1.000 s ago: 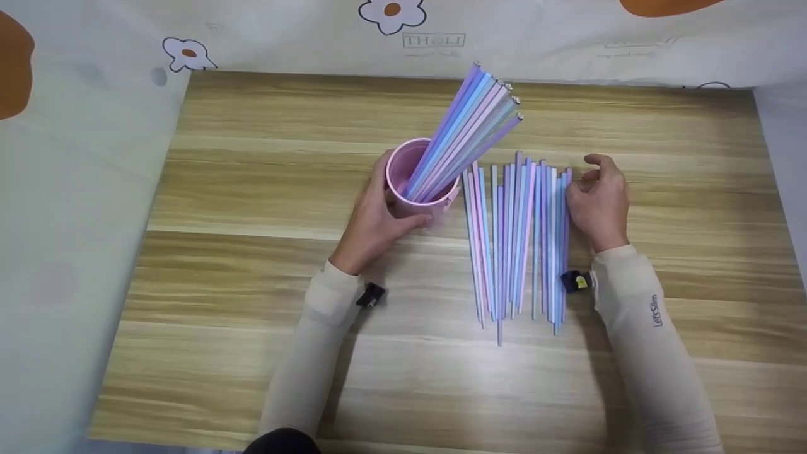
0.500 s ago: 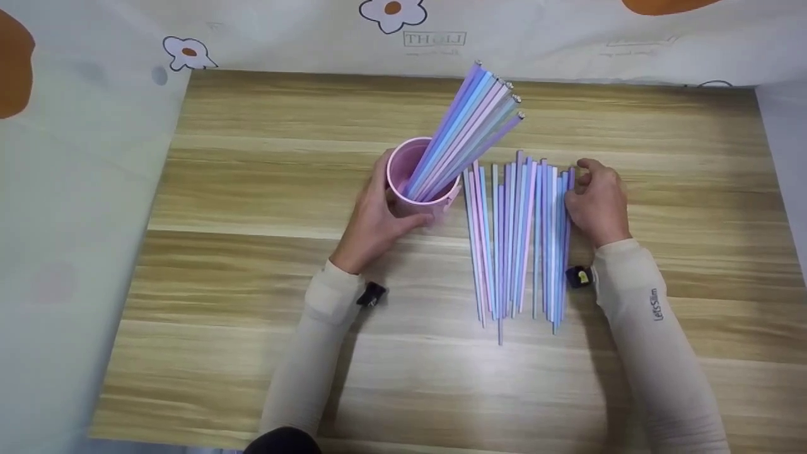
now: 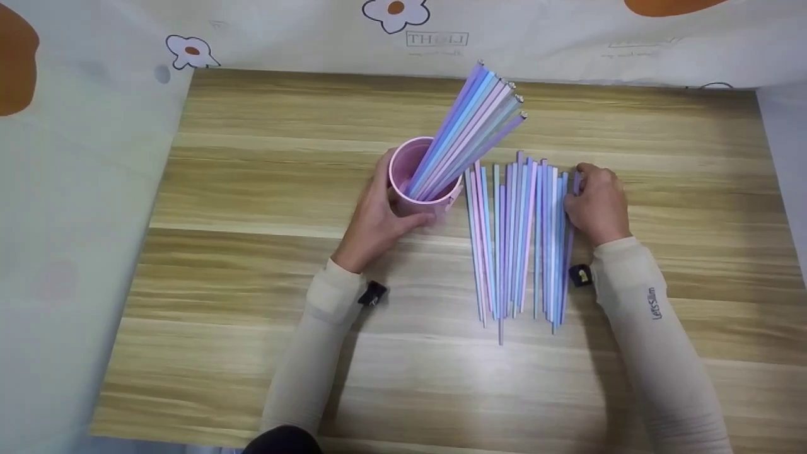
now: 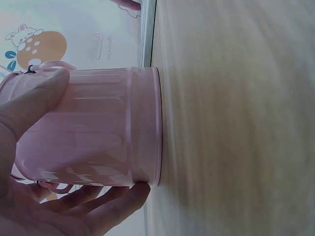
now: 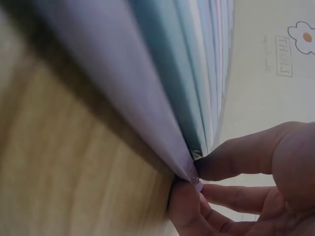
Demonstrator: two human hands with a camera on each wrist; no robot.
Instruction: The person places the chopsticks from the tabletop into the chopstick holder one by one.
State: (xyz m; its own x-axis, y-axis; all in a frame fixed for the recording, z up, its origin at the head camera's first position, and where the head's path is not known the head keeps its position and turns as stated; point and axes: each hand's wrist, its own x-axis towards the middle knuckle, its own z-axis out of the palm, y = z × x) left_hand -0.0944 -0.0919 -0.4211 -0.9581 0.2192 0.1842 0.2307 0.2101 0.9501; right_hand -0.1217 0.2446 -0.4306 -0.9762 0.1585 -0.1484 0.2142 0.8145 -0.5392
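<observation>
My left hand (image 3: 378,217) grips a pink cup (image 4: 93,123) with small side loops, its thumb along one side and fingers round the other. The cup stands upright on the table, and a bundle of long pastel sticks (image 3: 463,135) with glittery ends leans to the right in it. My right hand (image 3: 599,205) is at the right edge of a row of loose sticks (image 3: 520,239). Between its thumb and fingertips it pinches the end of the outermost purple stick (image 5: 133,93); in the head view that stick's upper end is angled away from its neighbours.
The loose sticks lie roughly side by side on the wood-grain table (image 3: 252,189), right of the cup. A pale sheet with flower prints (image 3: 394,12) covers the wall behind. Small black devices (image 3: 372,294) sit at both sleeve cuffs.
The right hand's fingers have closed in on the rightmost purple stick, and its upper end has swung right, away from the row. The left hand and cup have stayed in place.
</observation>
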